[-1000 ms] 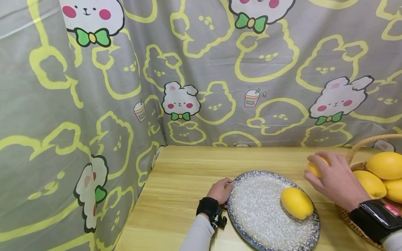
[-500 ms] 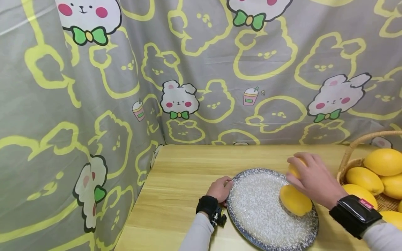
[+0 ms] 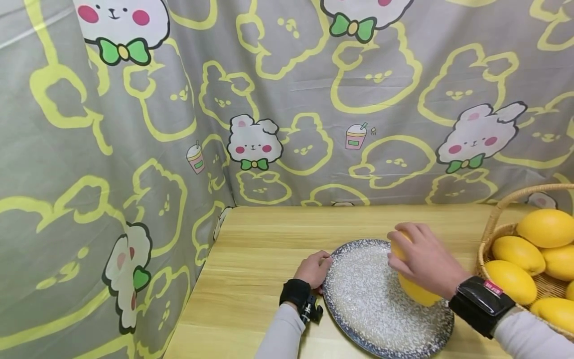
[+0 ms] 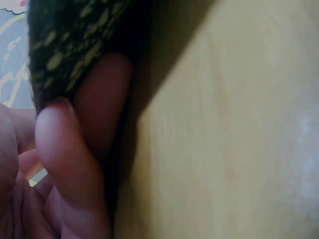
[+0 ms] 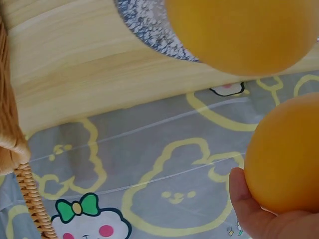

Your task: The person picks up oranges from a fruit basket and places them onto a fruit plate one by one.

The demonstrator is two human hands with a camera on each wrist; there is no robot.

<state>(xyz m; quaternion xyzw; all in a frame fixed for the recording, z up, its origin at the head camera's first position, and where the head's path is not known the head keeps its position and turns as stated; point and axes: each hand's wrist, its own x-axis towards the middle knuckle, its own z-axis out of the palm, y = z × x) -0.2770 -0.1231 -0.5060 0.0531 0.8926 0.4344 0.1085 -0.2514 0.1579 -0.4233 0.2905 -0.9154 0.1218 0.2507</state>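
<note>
A home tabletop: cartoon-bunny curtain [image 3: 287,99] behind a wooden table [image 3: 251,279].

A thumb [image 4: 70,169] and finger [image 4: 102,102] pinch the dark speckled plate rim [image 4: 75,45] at left; the wooden table [image 4: 224,129] fills the right.

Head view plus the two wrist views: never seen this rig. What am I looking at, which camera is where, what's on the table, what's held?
No machine here: a person works with two bare hands, wearing one camera on the head and one on each wrist.

The head view looks down on a light wooden table in front of a grey cartoon-print curtain. On the table lies a round speckled blue-grey plate with one yellow oval fruit on it. A woven wicker basket of more yellow fruit stands to the right.

The left hand grips the plate's rim; the left wrist view shows its fingers close up and blurred. The right hand holds a second yellow fruit over the plate.
</note>
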